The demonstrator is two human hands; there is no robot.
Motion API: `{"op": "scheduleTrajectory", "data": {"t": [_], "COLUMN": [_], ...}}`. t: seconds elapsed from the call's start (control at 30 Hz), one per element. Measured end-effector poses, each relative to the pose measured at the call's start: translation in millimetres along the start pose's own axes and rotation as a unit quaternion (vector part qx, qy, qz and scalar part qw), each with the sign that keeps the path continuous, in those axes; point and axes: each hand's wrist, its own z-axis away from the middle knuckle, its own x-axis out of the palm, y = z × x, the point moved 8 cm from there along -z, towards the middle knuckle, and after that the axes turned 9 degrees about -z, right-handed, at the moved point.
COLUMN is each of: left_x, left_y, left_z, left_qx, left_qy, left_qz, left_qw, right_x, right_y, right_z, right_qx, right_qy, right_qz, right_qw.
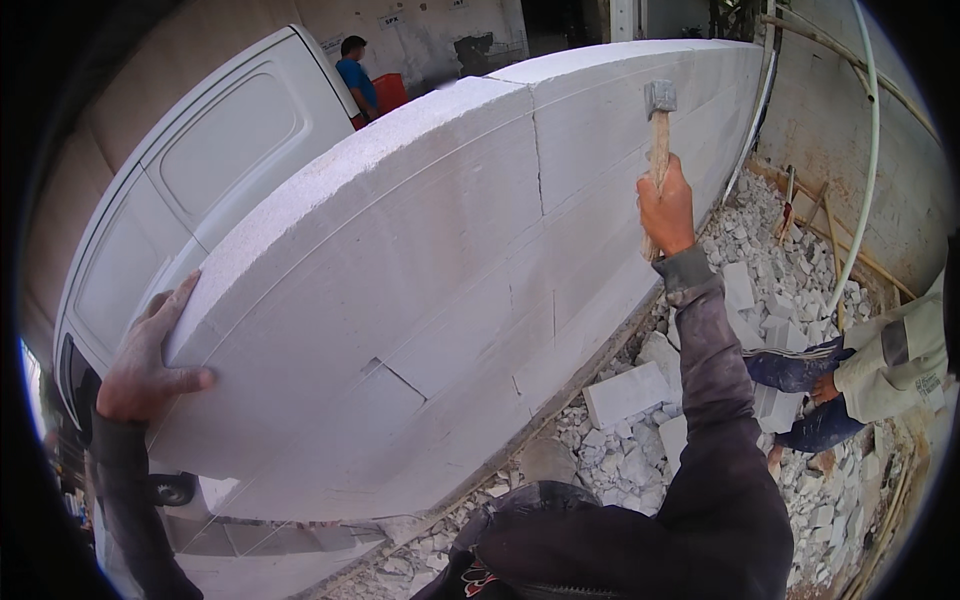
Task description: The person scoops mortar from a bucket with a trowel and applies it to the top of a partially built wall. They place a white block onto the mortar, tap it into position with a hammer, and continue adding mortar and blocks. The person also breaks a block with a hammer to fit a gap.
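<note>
A white block wall (pixel 400 270) runs from the lower left to the far right, with cracks and joint lines in its face. My left hand (pixel 150 360) grips the near end of the wall, fingers over the top edge and thumb on the face. In my right hand (pixel 668 210) is a hammer (pixel 660 130) with a wooden handle and a blocky grey metal head. The hammer is raised, head up, in front of the wall's far part. It looks apart from the wall's face.
Broken block rubble (pixel 640 450) covers the ground along the wall's foot. At the right another person (pixel 850 380) is close by. A white van (pixel 220 150) stands behind the wall, with a person in blue (pixel 356 78) beyond. A pale hose (pixel 872 150) hangs at the right.
</note>
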Motion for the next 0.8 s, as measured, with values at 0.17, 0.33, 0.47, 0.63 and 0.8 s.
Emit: {"op": "scheduleTrajectory", "data": {"t": [0.17, 0.33, 0.47, 0.63, 0.8], "left_x": [2.8, -1.4, 5.4, -30.2, 23.9], "left_y": [-4.7, -5.3, -8.2, 19.0, -67.9], "left_z": [-3.9, -2.8, -12.1, 77.8, 235.5], "left_qx": [-0.002, 0.015, 0.01, 0.092, -0.211], "left_qy": [0.003, 0.011, 0.009, 0.336, 0.353], "left_qz": [-0.001, -0.023, 0.01, -0.199, 0.031], "left_qw": [1.0, 1.0, 1.0, 0.916, 0.911], "right_x": [50.9, 109.2, 127.6, 119.7, 76.7], "right_y": [8.0, 7.9, 11.5, 19.9, 14.9], "right_z": [131.8, 165.1, 170.4, 202.3, 262.4], "right_qx": [0.111, 0.135, 0.088, 0.184, 0.234], "right_qy": [0.056, 0.116, 0.115, 0.104, 0.069], "right_qz": [-0.051, -0.177, -0.084, -0.268, -0.213], "right_qw": [0.991, 0.968, 0.986, 0.94, 0.946]}}
